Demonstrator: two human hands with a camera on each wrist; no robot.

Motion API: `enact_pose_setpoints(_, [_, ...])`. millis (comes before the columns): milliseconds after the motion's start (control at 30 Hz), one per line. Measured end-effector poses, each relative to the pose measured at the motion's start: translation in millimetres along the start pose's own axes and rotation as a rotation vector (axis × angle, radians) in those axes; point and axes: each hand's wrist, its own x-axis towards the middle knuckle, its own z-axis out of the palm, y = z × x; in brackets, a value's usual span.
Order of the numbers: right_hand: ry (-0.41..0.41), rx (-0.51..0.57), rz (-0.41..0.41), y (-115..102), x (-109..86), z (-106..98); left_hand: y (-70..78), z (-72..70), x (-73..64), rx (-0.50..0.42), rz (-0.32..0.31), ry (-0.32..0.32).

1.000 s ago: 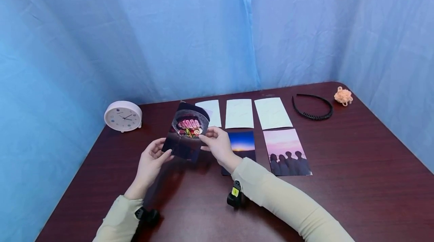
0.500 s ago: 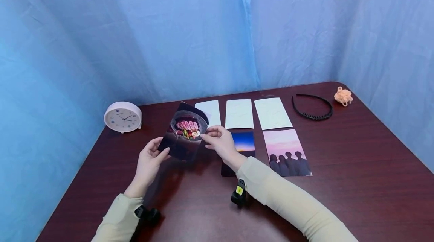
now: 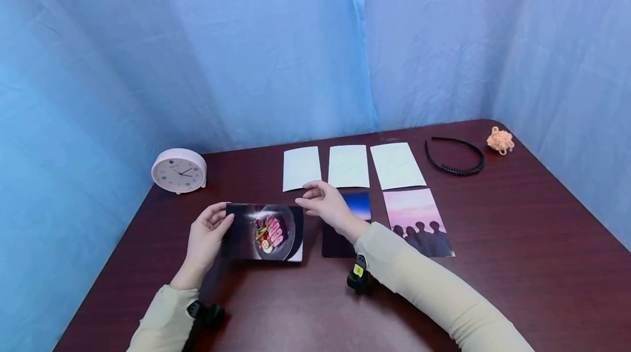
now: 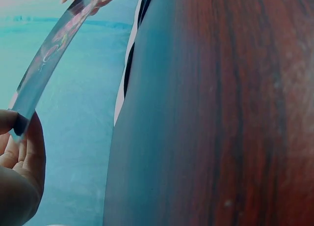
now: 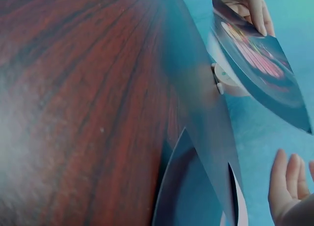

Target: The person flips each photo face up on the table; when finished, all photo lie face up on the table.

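Observation:
A glossy photo print of sliced meat on a dark plate is turned sideways above the table in the head view. My left hand pinches its left end, thumb on the picture side and fingers behind. In the left wrist view the print is seen nearly edge-on and slightly bowed. Just off the print's upper right corner is my right hand, its fingers loosely extended. The right wrist view shows a gap between the right hand and the print. Behind the right hand, a sunset photo is partly covered.
White cards lie in a row at the back. A photo of silhouetted people lies right of the sunset one. A round white clock stands at left. A black headband and a peach hair tie lie at back right.
The meat photo has turned clockwise from nearly upright to sideways and come lower. My right hand has let go of its edge and shifted slightly right, uncovering the left white card.

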Motion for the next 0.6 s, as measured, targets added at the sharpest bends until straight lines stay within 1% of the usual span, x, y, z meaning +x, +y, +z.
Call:
enact_pose_setpoints(133, [-0.116, -0.142, -0.004, 1, -2.6, 3, 1.3, 1.9, 1.5, 0.053, 0.008, -0.008])
enact_pose_setpoints(233, [-0.201, -0.262, -0.021, 1, -6.1, 7, 1.7, 4.3, 2.6, 0.084, 0.012, -0.03])
enact_pose_setpoints(300, [-0.245, -0.316, -0.039, 0, -8.5, 9, 2.3, 5.9, 3.1, 0.103, 0.018, -0.046])
enact_pose_setpoints(467, [-0.292, -0.42, -0.095, -1, -10.8, 13, 3.3, 9.5, 4.5, 0.162, 0.038, -0.083])
enact_pose_setpoints(600, [-0.321, -0.468, -0.106, -1, -11.2, 13, 2.1, 11.4, 5.7, 0.232, 0.033, -0.108])
